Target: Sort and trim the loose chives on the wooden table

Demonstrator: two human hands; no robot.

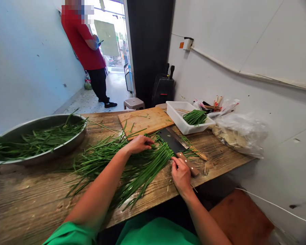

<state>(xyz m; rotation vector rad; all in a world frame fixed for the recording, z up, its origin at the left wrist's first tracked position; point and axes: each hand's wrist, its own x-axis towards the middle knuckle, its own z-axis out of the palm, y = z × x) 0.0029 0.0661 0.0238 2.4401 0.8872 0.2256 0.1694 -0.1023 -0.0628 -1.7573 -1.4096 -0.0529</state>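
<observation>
Long green garlic chives (142, 173) lie in a loose pile across the wooden table, their cut ends toward the right. Over the pile's upper part, my left hand (140, 144) has its fingers bent together; what is between them, if anything, is too small to make out. My right hand (181, 173) is closed in a pinch at the chive ends, around a thin bamboo skewer (194, 188) whose far end sticks out below the wrist. Just beyond that hand rests a cleaver (172, 140), its dark blade flat and its wooden handle toward me.
A metal basin (83, 127) of chives stands left. Behind the pile lies a cutting board (148, 119). A white tub (178, 124) holds chives; loose skewers (200, 153) and a plastic bag (234, 132) are on the right. A person in red (84, 44) stands near the doorway.
</observation>
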